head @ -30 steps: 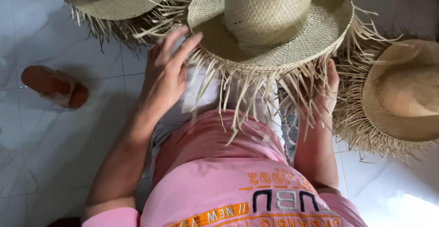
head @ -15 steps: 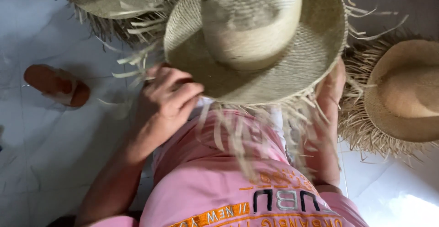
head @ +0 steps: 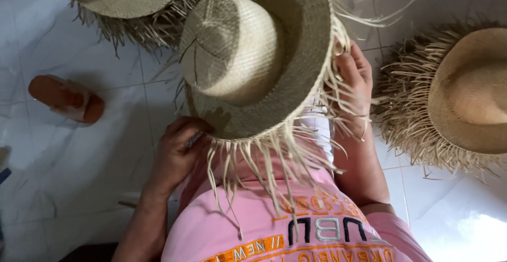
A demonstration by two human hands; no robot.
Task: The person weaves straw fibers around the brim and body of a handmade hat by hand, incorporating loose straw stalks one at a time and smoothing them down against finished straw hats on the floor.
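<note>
Holding a woven straw hat (head: 253,56) over the lap, crown tilted toward the camera, loose unwoven strands hanging from its brim edge down across the pink shirt (head: 285,225).

Left hand (head: 179,148): sitting at the lower-left brim, fingers curled closed and pinching the brim edge where the fringe begins; a thin pale strand or tool seems to be lying between the fingers, too small to tell which.

Right hand (head: 353,80): gripping the right side of the brim, fingers wrapped over the edge, thumb hidden behind the straw.

Surroundings: a second fringed straw hat (head: 459,93) is lying on the white tiled floor (head: 95,177) to the right, apart from the held one; a third straw hat (head: 132,3) is lying at the top left, partly behind the held hat; an orange sandal (head: 66,98) is resting on the tiles at the left, well apart from the hands
</note>
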